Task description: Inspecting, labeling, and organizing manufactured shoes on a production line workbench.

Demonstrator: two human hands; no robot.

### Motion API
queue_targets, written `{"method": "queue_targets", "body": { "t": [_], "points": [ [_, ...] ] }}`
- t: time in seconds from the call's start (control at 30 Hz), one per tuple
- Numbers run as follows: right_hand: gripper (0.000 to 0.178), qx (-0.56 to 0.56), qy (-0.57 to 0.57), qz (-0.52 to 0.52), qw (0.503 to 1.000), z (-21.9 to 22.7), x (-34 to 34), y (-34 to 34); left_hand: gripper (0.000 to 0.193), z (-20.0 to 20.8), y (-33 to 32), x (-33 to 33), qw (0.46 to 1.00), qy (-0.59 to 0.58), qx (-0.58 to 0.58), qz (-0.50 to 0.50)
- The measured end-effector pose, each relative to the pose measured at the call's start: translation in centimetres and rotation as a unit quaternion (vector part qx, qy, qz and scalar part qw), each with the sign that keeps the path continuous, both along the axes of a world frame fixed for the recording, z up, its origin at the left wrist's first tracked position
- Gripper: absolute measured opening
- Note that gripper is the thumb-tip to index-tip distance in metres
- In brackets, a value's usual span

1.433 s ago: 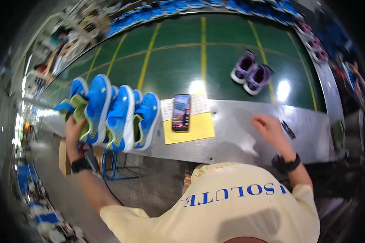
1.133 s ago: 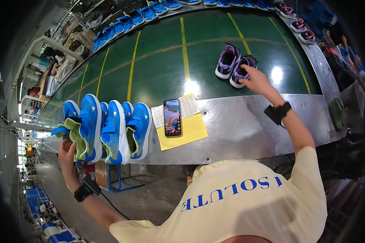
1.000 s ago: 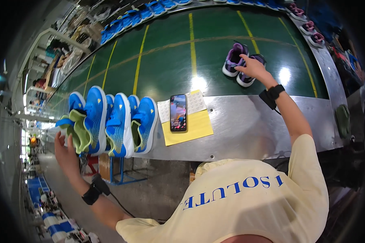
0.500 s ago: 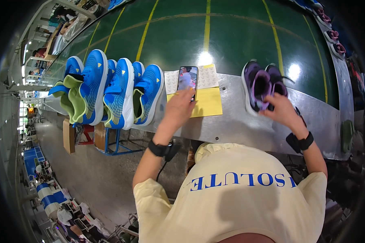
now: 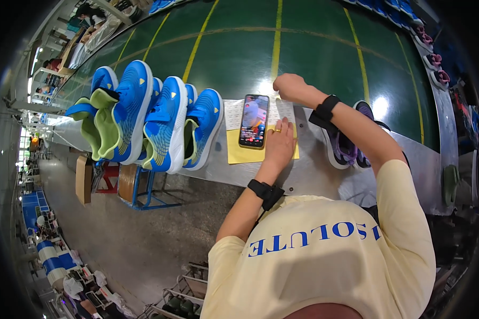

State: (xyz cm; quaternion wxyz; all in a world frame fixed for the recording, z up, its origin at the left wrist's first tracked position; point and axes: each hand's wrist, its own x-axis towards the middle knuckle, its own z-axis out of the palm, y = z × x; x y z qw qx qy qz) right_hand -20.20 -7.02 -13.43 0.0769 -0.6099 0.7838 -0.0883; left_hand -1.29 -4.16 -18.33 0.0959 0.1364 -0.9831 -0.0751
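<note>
1. Factory floor, seen from overhead: a green conveyor belt (image 5: 303, 48) with yellow lines fills the upper frame, and a grey metal surface (image 5: 314, 170) runs along its near edge across the middle.
2. Left hand (image 5: 280, 142) lies flat, palm down, fingers loosely spread, on the yellow paper sheet (image 5: 238, 154) at frame centre. Grip wide, holding nothing. A ring shows on one finger and a black wristband on the wrist.
3. Right hand (image 5: 288, 86) sits just above the left, upper centre, curled into a loose fist at the top edge of a white printed sheet (image 5: 232, 112). Cannot tell whether the grip holds anything. Black watch on that wrist.
4. Smartphone (image 5: 253, 120) with its screen lit lies on the sheets, just left of the left hand's fingertips. Touching or just apart: cannot tell.
5. The right forearm crosses over a pair of purple shoes (image 5: 346, 146), centre right, on the surface near the belt edge, partly hidden by the arm.
6. Left of the phone, a row of blue sneakers (image 5: 165, 122) with green linings stands on edge, packed side by side on the surface, running toward upper left.
7. More small shoes line the far belt edge, upper right (image 5: 428, 58).
8. Lower frame: the person's pale yellow shirt with blue lettering. Lower left: concrete floor, a blue metal frame (image 5: 143, 183) under the surface and a cardboard box (image 5: 83, 178) beside it.
</note>
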Motion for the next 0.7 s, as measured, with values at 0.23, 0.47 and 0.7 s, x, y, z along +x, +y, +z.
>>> {"method": "queue_targets", "body": {
  "t": [0.23,0.47,0.7],
  "points": [
    [0.014,0.045,-0.015,0.002,0.999,-2.9,1.0,-2.5,0.05,0.0,-0.3,0.5,0.999,0.015,0.039,0.014],
    [0.012,0.036,0.075,0.074,0.994,-1.5,2.3,-1.8,0.049,0.0,-0.3,0.5,0.999,0.013,0.034,0.017],
    [0.013,-0.108,-0.083,0.016,0.991,5.7,0.3,4.7,0.049,-0.6,-0.1,-0.1,1.0,-0.021,0.0,0.012]
  ]
}}
